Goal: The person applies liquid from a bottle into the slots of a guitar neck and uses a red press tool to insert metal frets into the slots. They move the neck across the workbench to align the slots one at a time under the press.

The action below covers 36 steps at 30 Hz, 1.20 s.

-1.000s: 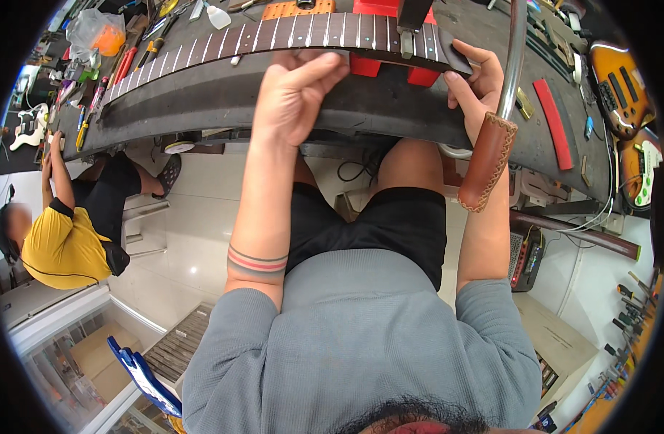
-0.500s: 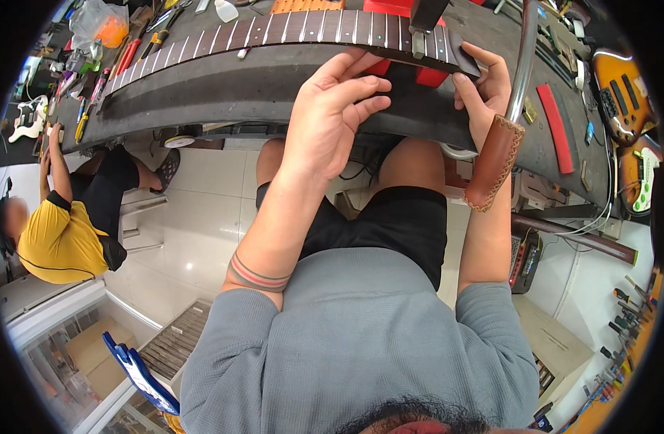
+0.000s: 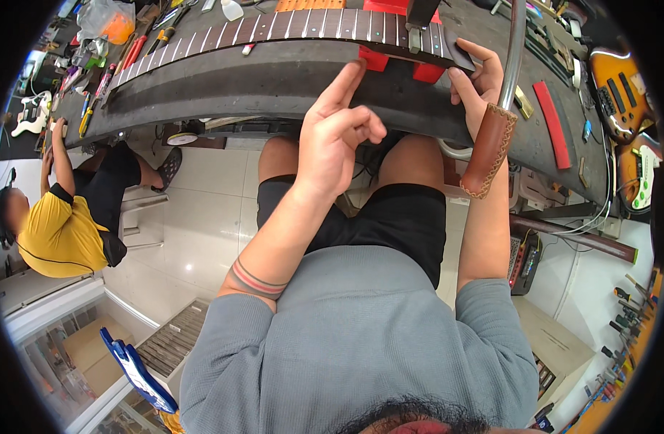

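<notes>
A dark guitar neck (image 3: 295, 26) with metal frets lies along the bench, its right part on red support blocks (image 3: 428, 71) beneath a dark metal press (image 3: 421, 14). My right hand (image 3: 476, 83) grips the neck's right end between thumb and fingers. My left hand (image 3: 337, 141) is raised just below the neck, palm up, fingers apart and partly curled, holding nothing; whether a fingertip touches the red block behind it I cannot tell. A steel lever with a brown stitched leather handle (image 3: 487, 150) hangs in front of my right wrist and forearm.
The black bench (image 3: 216, 101) carries pliers and screwdrivers (image 3: 133, 50), a plastic bag (image 3: 104, 22) and a red-faced strip (image 3: 551, 123). A sunburst guitar (image 3: 618, 94) stands at right. A co-worker (image 3: 60, 231) in yellow sits at left, hands at a white guitar part (image 3: 28, 116).
My left hand has moved right, turned and dropped away from under the neck, its fingers now more separated. My right hand still holds the neck's end.
</notes>
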{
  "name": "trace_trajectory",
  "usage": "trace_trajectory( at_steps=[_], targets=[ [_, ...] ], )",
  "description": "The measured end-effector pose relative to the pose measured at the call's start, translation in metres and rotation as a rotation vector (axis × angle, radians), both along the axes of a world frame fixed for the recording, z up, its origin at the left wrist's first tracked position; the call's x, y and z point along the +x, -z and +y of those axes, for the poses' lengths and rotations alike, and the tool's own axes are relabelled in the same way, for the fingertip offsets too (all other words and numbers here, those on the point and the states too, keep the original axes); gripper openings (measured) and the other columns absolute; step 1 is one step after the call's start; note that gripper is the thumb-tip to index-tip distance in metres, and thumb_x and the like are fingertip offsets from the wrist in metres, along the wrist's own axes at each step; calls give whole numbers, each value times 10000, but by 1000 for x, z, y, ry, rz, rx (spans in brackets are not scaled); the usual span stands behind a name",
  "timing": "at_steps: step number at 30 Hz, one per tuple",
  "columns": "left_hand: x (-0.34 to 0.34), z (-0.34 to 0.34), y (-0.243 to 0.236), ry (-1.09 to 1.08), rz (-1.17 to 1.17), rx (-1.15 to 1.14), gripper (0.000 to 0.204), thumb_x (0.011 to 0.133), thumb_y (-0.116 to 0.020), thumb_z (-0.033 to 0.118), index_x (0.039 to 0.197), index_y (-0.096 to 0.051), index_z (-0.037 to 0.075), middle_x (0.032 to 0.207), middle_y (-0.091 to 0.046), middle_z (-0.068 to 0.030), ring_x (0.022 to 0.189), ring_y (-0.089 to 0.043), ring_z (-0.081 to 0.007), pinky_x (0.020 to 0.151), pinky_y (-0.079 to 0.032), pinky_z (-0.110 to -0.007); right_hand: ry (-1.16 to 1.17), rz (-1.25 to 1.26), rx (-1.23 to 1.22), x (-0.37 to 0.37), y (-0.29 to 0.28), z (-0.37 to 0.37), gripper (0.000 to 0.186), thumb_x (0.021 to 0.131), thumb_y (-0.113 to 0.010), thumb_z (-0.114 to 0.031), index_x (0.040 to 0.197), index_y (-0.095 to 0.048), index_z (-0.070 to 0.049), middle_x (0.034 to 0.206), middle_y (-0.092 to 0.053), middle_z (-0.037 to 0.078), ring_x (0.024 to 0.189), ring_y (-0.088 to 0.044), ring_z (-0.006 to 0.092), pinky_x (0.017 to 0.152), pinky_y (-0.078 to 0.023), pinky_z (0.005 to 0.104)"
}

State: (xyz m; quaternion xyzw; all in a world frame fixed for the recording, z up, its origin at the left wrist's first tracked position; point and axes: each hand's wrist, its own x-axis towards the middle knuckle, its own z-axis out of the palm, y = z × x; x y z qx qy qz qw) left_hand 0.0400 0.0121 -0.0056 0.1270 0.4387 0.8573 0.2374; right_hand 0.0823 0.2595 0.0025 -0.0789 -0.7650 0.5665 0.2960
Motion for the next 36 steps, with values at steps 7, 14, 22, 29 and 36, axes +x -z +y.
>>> trace_trajectory(
  at_steps=[7,14,22,29,36],
  targets=[
    [14,5,-15,118,84,152,804,991,-558,-17,1754,-305,-37,1743,-428,-300,823,-744,-222,766,-611,-353,-14,23,14,1,6,9,481,1018,-811,-101,1467,-646,-54,814,-678,13,686,-600,77,613,-475,247],
    [-25,-7,8,-148,115,-61,434,1003,-588,-19,1434,-629,-54,1253,-749,-197,801,-684,-180,714,-578,-315,-40,42,-24,1,7,13,470,1030,-787,-100,1472,-640,-38,903,-719,39,732,-618,82,623,-490,245],
    [-120,-46,2,-418,141,76,490,994,-502,-85,1478,-441,-40,1426,-616,-213,1303,-687,-415,1189,-554,-622,-111,51,-92,-3,8,16,564,1004,-702,-24,1555,-581,-12,984,-722,82,734,-617,96,638,-501,246],
    [-130,-46,14,-387,262,71,388,953,-456,-137,1338,-459,-97,1357,-671,-260,1199,-744,-435,1124,-604,-631,-106,-36,-63,-7,13,20,675,944,-486,87,1613,-524,10,1037,-716,131,739,-584,116,714,-513,264],
    [-127,-45,14,-443,287,57,390,957,-457,-136,1344,-407,-123,1338,-644,-322,1067,-789,-421,1000,-676,-547,-70,-77,-74,-9,16,22,601,978,-486,77,1575,-548,33,1046,-732,116,745,-585,112,708,-510,271]
  ],
)
